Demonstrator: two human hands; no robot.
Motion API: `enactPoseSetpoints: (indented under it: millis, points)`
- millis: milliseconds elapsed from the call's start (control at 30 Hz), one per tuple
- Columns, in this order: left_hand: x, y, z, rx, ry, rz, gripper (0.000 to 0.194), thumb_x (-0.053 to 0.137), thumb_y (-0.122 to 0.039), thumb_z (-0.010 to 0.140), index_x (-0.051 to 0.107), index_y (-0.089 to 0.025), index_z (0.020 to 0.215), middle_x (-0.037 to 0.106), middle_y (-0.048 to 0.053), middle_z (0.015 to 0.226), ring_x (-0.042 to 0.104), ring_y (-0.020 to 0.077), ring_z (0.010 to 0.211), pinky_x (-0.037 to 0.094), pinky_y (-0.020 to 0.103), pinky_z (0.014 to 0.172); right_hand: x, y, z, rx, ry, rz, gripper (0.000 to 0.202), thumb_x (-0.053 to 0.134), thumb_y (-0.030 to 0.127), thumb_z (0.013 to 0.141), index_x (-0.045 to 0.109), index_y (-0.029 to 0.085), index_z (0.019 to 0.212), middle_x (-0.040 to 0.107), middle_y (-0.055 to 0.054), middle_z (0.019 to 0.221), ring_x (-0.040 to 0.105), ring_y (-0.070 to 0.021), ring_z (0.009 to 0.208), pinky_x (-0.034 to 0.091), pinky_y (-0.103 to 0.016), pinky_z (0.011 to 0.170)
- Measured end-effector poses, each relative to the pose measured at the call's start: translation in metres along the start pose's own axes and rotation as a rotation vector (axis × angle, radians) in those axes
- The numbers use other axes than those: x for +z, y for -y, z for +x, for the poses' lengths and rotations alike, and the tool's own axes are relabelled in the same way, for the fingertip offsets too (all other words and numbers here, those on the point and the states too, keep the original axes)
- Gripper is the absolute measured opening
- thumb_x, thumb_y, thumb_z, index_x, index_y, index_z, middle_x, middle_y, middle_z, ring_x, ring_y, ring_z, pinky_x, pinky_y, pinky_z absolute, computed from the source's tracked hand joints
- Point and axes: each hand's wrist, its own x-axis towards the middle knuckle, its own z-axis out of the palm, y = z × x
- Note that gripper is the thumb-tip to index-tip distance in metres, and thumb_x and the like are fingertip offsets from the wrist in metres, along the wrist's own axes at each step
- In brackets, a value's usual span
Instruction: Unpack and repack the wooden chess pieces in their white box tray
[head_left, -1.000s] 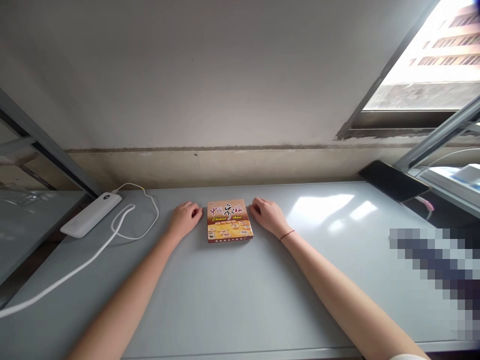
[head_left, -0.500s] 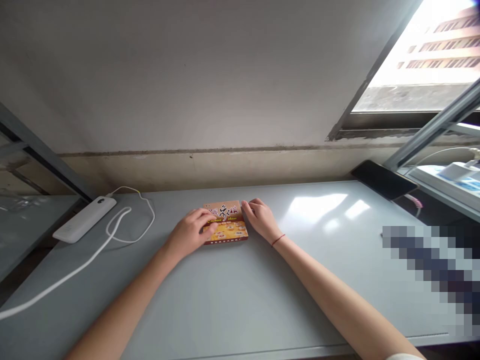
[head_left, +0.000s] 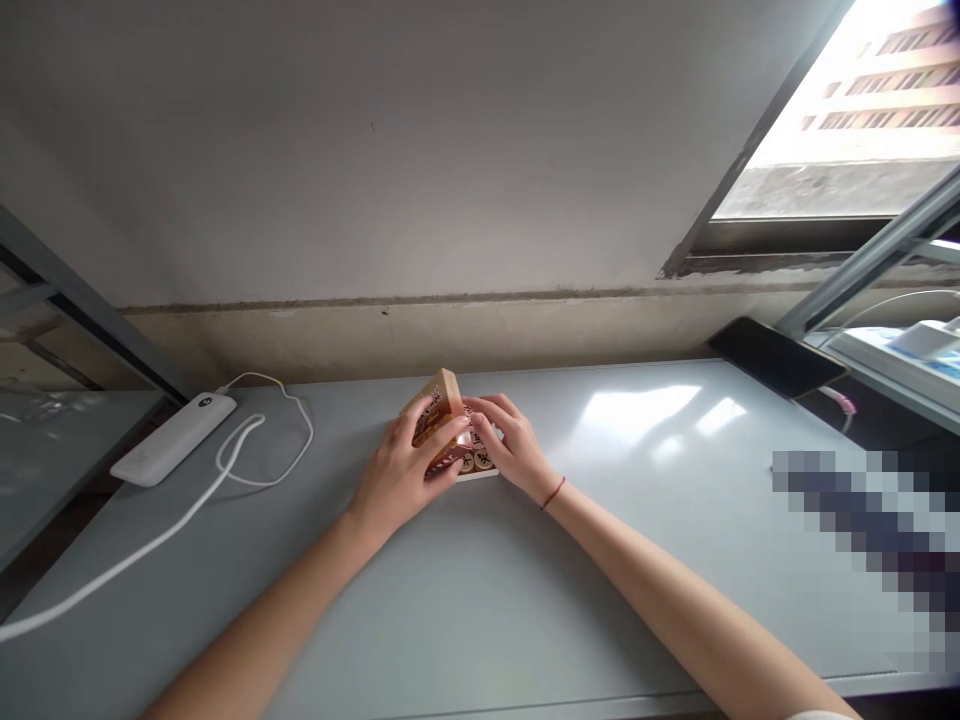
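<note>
A printed Chinese chess box lid [head_left: 436,396] is tilted up steeply towards the left. My left hand [head_left: 405,455] grips it, fingers over the printed face and thumb near the lower front corner. Beneath and to the right lies the white-edged box bottom [head_left: 480,475], with round wooden chess pieces [head_left: 482,459] marked with characters showing inside. My right hand [head_left: 517,440], a red string at its wrist, is closed round the right side of the bottom, its fingertips reaching in towards the lid. Both hands hide part of the box.
A white power bank [head_left: 174,438] with a looped white cable [head_left: 225,462] lies left on the grey table [head_left: 465,600]. At the back right rests a black phone [head_left: 778,357]. Metal posts flank the table, and a wall closes off its far side.
The lid, flat on the box before, has been lifted and tipped left by my left hand, uncovering chess pieces. My right hand has moved slightly left onto the box bottom.
</note>
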Motion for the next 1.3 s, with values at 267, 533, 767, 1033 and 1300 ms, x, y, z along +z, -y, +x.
enactPoseSetpoints:
  millis: [267, 533, 767, 1033, 1300]
  points:
    - [-0.03, 0.011, -0.002, -0.197, -0.238, -0.029, 0.026, 0.051, -0.034, 0.086, 0.045, -0.021, 0.108, 0.051, 0.012, 0.122, 0.057, 0.0246, 0.106, 0.052, 0.033, 0.08, -0.012, -0.036, 0.01, 0.24, -0.082, -0.154, 0.025, 0.043, 0.029, 0.085, 0.064, 0.018, 0.091, 0.066, -0.005, 0.078, 0.053, -0.0152, 0.063, 0.043, -0.026, 0.062]
    - [-0.054, 0.037, -0.043, -0.269, -0.303, 0.244, 0.036, 0.054, -0.032, 0.086, 0.047, -0.021, 0.119, 0.051, 0.014, 0.121, 0.052, 0.0306, 0.113, 0.044, 0.047, 0.095, -0.008, -0.04, 0.009, 0.209, 0.023, -0.167, 0.019, 0.045, 0.024, 0.08, 0.063, 0.019, 0.077, 0.066, -0.005, 0.078, 0.055, -0.0147, 0.065, 0.04, -0.024, 0.063]
    - [-0.014, 0.047, -0.031, -0.357, 0.127, 0.141, 0.031, 0.038, -0.036, 0.094, 0.06, -0.021, 0.109, 0.063, 0.008, 0.106, 0.063, 0.024, 0.087, 0.049, 0.034, 0.074, -0.009, -0.036, 0.009, 0.192, 0.2, -0.327, 0.027, 0.043, 0.024, 0.082, 0.053, 0.019, 0.058, 0.062, -0.003, 0.063, 0.052, -0.0153, 0.064, 0.034, -0.024, 0.061]
    - [0.0, 0.032, -0.019, -0.415, 0.314, 0.041, 0.03, 0.034, -0.032, 0.097, 0.063, -0.023, 0.103, 0.065, 0.005, 0.1, 0.064, 0.0208, 0.085, 0.045, 0.027, 0.067, -0.002, -0.021, 0.005, 0.222, 0.26, -0.321, 0.03, 0.039, 0.026, 0.083, 0.052, 0.019, 0.057, 0.059, -0.002, 0.058, 0.05, -0.0145, 0.061, 0.031, -0.023, 0.061]
    - [-0.003, 0.031, -0.017, -0.396, 0.386, 0.016, 0.034, 0.028, -0.026, 0.099, 0.059, -0.019, 0.112, 0.063, 0.007, 0.102, 0.064, 0.0211, 0.092, 0.046, 0.028, 0.074, 0.0, -0.019, 0.008, 0.221, 0.294, -0.295, 0.026, 0.039, 0.027, 0.079, 0.049, 0.019, 0.056, 0.055, 0.0, 0.055, 0.042, -0.0117, 0.053, 0.026, -0.023, 0.055]
